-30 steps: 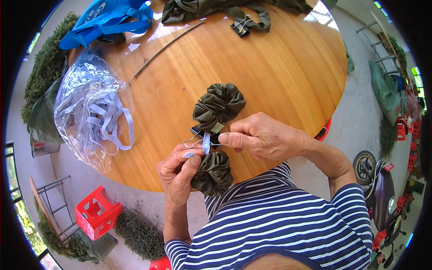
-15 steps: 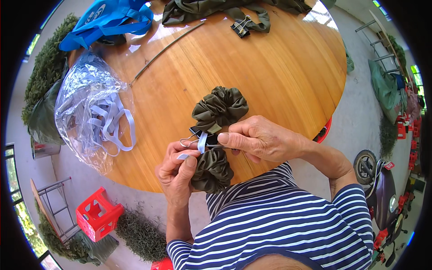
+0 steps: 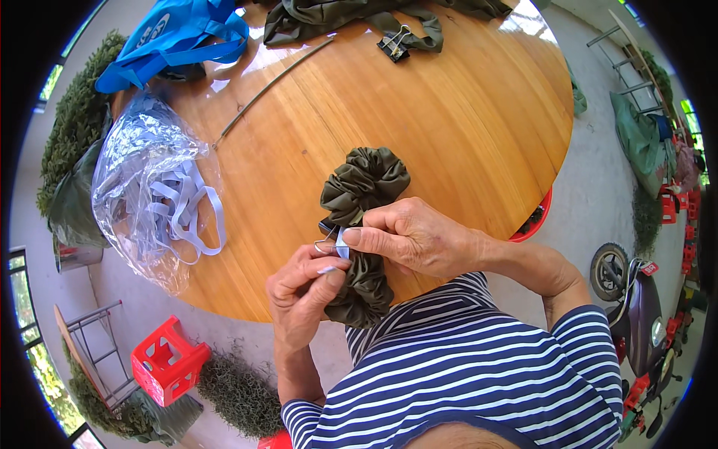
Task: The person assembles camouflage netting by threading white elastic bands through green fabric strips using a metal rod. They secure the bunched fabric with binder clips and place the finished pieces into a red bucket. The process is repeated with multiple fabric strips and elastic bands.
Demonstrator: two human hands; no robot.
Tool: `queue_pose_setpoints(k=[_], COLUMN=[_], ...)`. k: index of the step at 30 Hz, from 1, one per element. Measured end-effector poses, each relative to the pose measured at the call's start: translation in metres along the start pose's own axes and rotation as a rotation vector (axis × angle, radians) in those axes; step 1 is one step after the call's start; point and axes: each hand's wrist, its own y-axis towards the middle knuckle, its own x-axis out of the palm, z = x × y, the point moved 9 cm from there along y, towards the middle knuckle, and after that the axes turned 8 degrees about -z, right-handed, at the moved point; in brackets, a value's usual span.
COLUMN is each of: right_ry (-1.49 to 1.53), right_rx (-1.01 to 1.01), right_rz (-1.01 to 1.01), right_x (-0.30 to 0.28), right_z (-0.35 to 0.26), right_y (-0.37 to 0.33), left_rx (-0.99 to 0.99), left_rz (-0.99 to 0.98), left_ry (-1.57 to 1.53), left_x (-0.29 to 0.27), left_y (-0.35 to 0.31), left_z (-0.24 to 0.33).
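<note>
A dark olive gathered fabric tube (image 3: 366, 179) lies bunched at the table's near edge, its lower bunch (image 3: 363, 292) hanging toward my lap. A black binder clip (image 3: 327, 227) with wire handles sits at its middle. A pale lilac elastic band (image 3: 342, 244) stands up there between my hands. My left hand (image 3: 305, 284) pinches one end of the elastic between thumb and fingers, beside the lower bunch. My right hand (image 3: 419, 238) pinches the band by the clip, thumb pressed over it; its other fingertips are hidden.
On the wooden table (image 3: 464, 120) lie a clear plastic bag (image 3: 127, 179) with more lilac elastic (image 3: 187, 209), a thin rod (image 3: 273, 90), a blue bag (image 3: 179, 37), and olive fabric (image 3: 321, 19) with another binder clip (image 3: 393, 46). A red stool (image 3: 168, 359) stands on the floor at left.
My right hand has moved slightly left onto the elastic by the clip. The left hand has shifted a little right, closer to it. The thin metal tool beneath my right fingers no longer shows.
</note>
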Motion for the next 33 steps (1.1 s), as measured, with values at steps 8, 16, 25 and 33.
queue_pose_setpoints(k=[8,16,25,33], right_ry=[0.158,0.181,0.34,0.35], right_rx=[0.057,0.066,0.014,0.018], right_rz=[-0.122,-0.152,-0.201,-0.271], right_x=[0.011,0.015,0.019,0.021], right_z=[0.005,0.01,0.016,0.022], right_y=[0.002,0.006,0.007,0.005], left_rx=[0.015,0.049,0.164,0.154], left_rz=[-0.002,0.007,0.027,0.038], left_ry=[0.087,0.138,0.334,0.304], left_x=[0.005,0.0,0.002,0.001], left_y=[-0.004,-0.004,-0.003,-0.002], left_z=[0.002,0.003,0.009,0.005])
